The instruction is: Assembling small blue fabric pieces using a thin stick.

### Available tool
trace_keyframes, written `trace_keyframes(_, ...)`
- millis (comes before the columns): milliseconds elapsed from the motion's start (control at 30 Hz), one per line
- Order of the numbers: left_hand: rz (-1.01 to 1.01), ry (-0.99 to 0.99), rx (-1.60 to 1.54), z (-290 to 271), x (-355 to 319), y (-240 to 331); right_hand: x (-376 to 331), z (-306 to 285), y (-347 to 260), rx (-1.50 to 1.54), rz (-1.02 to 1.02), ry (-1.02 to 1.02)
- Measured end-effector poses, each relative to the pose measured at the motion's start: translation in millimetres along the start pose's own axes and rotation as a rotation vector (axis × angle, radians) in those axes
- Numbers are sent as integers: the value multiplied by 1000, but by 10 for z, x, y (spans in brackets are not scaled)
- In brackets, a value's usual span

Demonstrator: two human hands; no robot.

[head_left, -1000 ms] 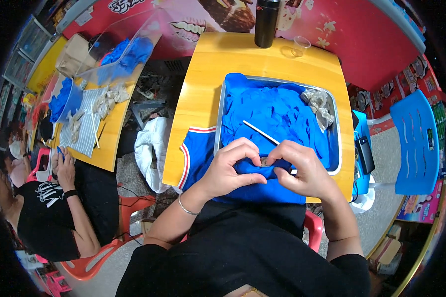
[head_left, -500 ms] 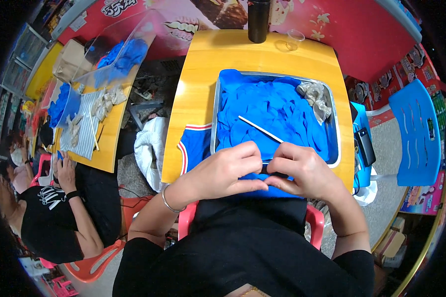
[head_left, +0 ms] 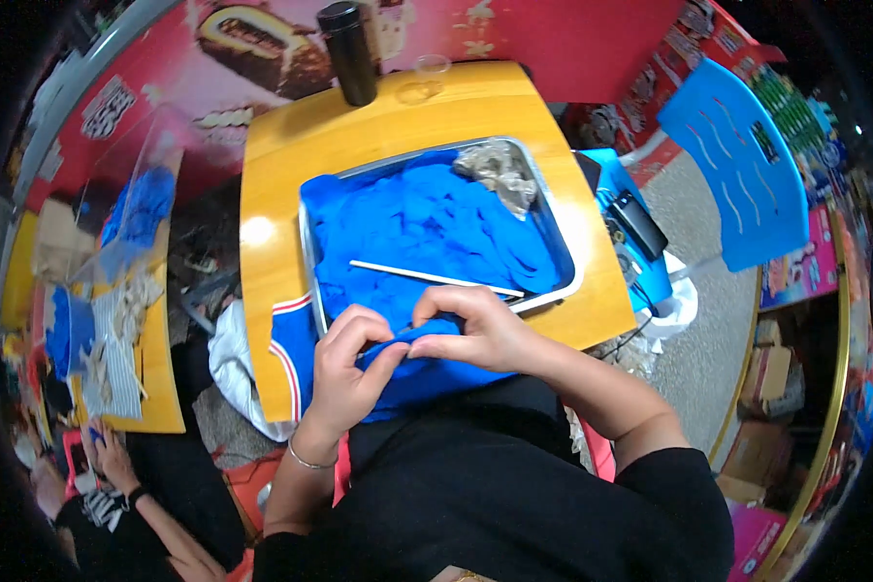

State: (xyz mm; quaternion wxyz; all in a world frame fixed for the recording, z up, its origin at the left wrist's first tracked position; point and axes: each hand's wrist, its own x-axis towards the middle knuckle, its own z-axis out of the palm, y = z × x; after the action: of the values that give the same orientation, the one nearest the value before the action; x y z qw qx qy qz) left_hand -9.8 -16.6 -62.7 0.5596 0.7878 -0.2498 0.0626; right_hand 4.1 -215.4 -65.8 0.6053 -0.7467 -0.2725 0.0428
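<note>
My left hand (head_left: 349, 364) and my right hand (head_left: 475, 330) meet over the near edge of a metal tray (head_left: 565, 281). Thumbs and fingers of both pinch a small, soft blue piece (head_left: 435, 328); its exact kind is hard to make out. The tray holds a heap of thin, limp blue pieces (head_left: 427, 223). Across the heap's near side lies a slim white stick (head_left: 436, 278), just beyond my hands. A crumpled greyish bundle (head_left: 500, 173) rests in the tray's far right corner. Blue cloth with red and white trim (head_left: 296, 349) lies beside the tray, running under my hands.
On the yellow table (head_left: 272, 194) stand a dark bottle (head_left: 347, 58) and a clear cup (head_left: 431, 76) at the back. A blue chair (head_left: 737, 165) is at right, near a blue stool bearing a black phone-like object (head_left: 640, 223). At left, a co-worker (head_left: 116, 514) sits by another table (head_left: 160, 388).
The view has turned, so table and tray sit further left and tilted. My hands stay together; a blue piece now shows between the fingertips.
</note>
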Motion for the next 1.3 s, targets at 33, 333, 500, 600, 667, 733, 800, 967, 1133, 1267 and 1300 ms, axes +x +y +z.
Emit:
trace_keyframes(33,19,-24,-18,45,-4,-29,-11,-11,37,19,-12,22)
trace_keyframes(333,-410,169,-1123,387,-108,-183,193,-374,-590,181,-163,115)
trace_keyframes(500,-665,88,-1664,548,-14,-99,168,-296,-187,-167,-66,-97)
trace_keyframes(600,-612,33,-1622,524,-11,-174,14,-389,-311,991,-154,-34)
trace_keyframes(667,-585,62,-1699,519,-36,-178,86,-385,-310,1298,-40,-271)
trace_keyframes(733,-574,37,-1822,475,-24,-101,210,-290,-95,-348,84,-36)
trace_keyframes(800,-627,15,-1664,398,-141,-179,183,-330,-255,149,-88,54)
trace_keyframes(967,-611,106,-1775,400,-34,-86,255,-179,-36,-331,-45,9)
trace_keyframes(1133,-523,58,-1725,298,-111,-99,231,-148,-77,-353,15,94)
trace_keyframes(1267,-624,134,-1284,291,-113,-84,238,-132,-103,-312,17,95)
trace_keyframes(1300,-610,160,-1222,297,-130,-118,224,-129,-139,-287,36,84)
